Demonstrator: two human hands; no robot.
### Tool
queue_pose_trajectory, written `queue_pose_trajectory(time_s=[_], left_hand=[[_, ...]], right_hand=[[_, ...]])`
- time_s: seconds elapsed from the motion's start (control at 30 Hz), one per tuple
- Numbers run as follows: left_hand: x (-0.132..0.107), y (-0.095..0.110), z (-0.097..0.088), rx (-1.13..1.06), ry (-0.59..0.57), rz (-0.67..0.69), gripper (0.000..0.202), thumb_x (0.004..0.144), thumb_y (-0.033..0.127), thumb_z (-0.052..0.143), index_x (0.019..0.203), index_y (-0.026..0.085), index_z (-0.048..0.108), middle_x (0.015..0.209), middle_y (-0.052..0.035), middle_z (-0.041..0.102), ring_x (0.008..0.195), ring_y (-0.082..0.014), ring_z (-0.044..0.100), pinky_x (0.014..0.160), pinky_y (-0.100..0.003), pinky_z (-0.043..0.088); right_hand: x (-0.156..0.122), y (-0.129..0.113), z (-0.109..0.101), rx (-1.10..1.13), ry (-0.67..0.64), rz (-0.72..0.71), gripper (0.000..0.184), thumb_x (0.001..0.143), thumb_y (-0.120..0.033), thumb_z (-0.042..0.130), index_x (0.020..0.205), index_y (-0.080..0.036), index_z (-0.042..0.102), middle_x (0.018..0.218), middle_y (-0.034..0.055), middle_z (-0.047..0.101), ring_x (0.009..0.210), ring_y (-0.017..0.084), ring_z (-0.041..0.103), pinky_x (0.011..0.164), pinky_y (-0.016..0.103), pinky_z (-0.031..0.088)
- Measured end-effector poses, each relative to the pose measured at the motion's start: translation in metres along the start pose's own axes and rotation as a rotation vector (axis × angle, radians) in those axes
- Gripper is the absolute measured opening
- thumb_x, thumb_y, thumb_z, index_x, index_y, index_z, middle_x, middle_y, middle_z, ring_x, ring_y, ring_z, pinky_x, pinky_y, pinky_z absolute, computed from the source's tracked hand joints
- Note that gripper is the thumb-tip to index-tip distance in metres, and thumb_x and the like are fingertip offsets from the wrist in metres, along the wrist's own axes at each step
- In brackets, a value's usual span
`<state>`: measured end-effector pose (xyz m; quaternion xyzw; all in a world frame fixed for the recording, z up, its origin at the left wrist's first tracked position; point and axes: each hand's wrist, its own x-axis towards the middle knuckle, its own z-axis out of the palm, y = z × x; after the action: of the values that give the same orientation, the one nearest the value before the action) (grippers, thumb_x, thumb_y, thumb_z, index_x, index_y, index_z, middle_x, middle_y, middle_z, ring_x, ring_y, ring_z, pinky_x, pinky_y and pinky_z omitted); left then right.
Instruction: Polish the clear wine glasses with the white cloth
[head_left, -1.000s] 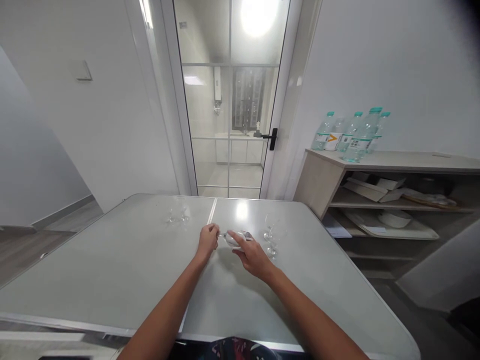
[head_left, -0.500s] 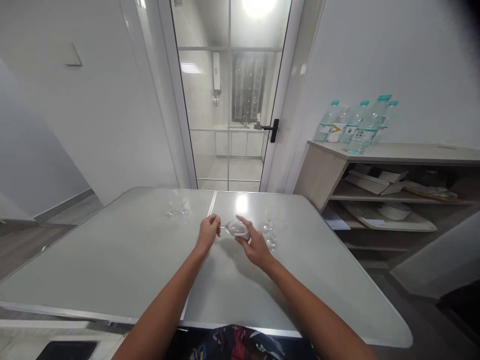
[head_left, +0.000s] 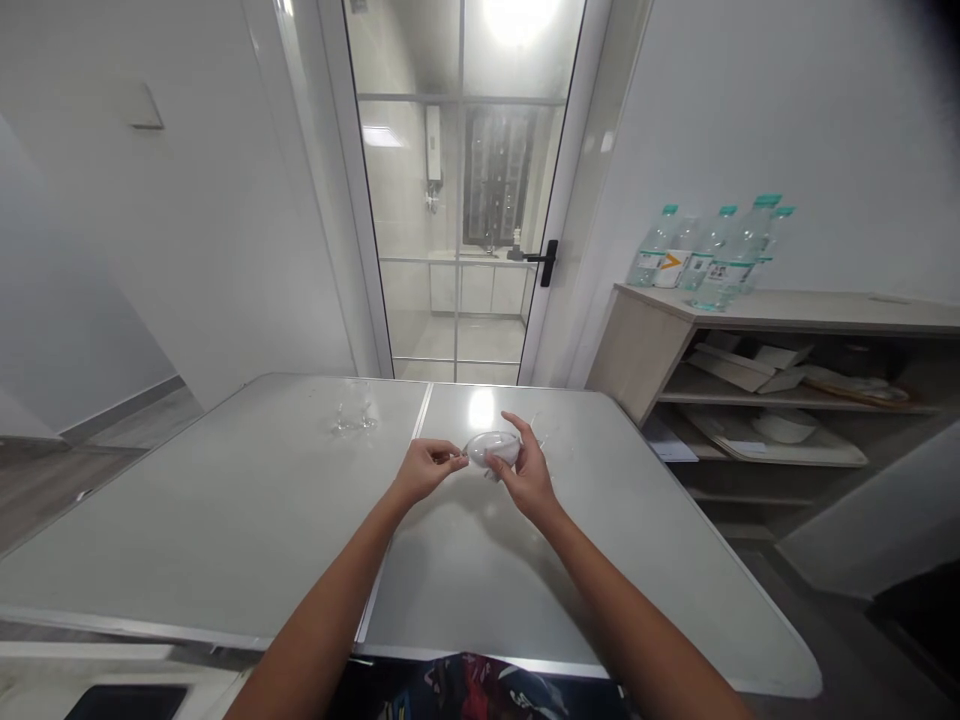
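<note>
A clear stemmed glass (head_left: 489, 449) lies sideways between my two hands, just above the table. My left hand (head_left: 429, 468) is closed in a pinch at the stem end, with the foot hidden by the fingers. Around the bowl at its right end, my right hand (head_left: 531, 480) holds with thumb in front and fingers behind. More clear glasses (head_left: 546, 430) stand beyond my right hand, partly hidden by it. Farther left on the table is another group of clear glasses (head_left: 355, 420), hard to make out against the pale top.
The grey-white table (head_left: 247, 530) has a seam down its middle. Behind it is a glazed door (head_left: 491, 225) with a black handle (head_left: 549, 263). At the right stands a shelf unit (head_left: 645, 345) with several plastic bottles (head_left: 727, 262) on top and trays inside.
Both hands have shifted slightly right with the glass. My right hand has turned, its index finger now raised, and my left fingers sit closer to the bowl.
</note>
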<state>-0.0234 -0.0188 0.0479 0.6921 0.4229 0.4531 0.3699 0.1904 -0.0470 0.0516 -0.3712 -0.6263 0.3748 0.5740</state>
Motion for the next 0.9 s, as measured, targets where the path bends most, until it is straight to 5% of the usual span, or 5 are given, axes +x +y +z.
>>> queue_pose_trajectory(time_s=[0.27,0.37,0.6,0.73,0.9], left_hand=[[0.001,-0.001,-0.009,-0.394,-0.292,-0.372,0.047,0.077,0.059,0.075,0.076,0.012,0.073,0.051,0.0053,0.036,0.043,-0.0051,0.026,0.044,-0.021,0.013],[0.001,0.000,-0.008,-0.296,-0.248,-0.290,0.047,0.078,0.059,0.074,0.075,0.013,0.074,0.050,0.0036,0.040,0.043,-0.0070,0.032,0.042,-0.021,0.018],[-0.004,0.002,0.003,0.353,-0.016,0.235,0.019,0.078,0.039,0.078,0.073,0.022,0.075,0.067,-0.0039,0.065,0.066,-0.0164,0.055,0.060,-0.025,0.038],[-0.004,-0.001,0.009,0.436,-0.026,0.195,0.024,0.086,0.039,0.069,0.072,0.020,0.073,0.064,-0.0018,0.061,0.062,-0.0141,0.051,0.061,-0.025,0.034],[-0.002,0.002,0.008,0.020,-0.236,-0.017,0.041,0.086,0.049,0.067,0.067,0.013,0.069,0.055,0.0017,0.050,0.056,-0.0100,0.042,0.059,-0.024,0.032]], right_hand=[[-0.001,0.002,-0.011,-0.359,-0.090,-0.212,0.070,0.081,-0.034,0.077,0.145,-0.023,0.049,0.132,0.0115,0.064,0.104,0.026,0.065,0.095,0.041,0.053],[0.000,0.003,-0.010,-0.329,-0.096,-0.153,0.077,0.079,-0.033,0.079,0.148,-0.024,0.046,0.120,0.0081,0.068,0.094,0.023,0.065,0.090,0.040,0.054],[0.003,0.003,0.000,0.010,0.071,0.039,0.069,0.084,-0.042,0.074,0.144,-0.022,0.046,0.092,0.0013,0.065,0.071,0.016,0.058,0.067,0.030,0.053],[0.003,0.004,0.000,0.042,0.076,0.045,0.067,0.085,-0.044,0.073,0.143,-0.023,0.047,0.086,-0.0010,0.062,0.067,0.014,0.054,0.062,0.027,0.051],[0.003,0.004,-0.006,0.037,0.064,-0.019,0.067,0.087,-0.045,0.071,0.145,-0.024,0.046,0.089,0.0011,0.063,0.069,0.015,0.056,0.061,0.028,0.052]])
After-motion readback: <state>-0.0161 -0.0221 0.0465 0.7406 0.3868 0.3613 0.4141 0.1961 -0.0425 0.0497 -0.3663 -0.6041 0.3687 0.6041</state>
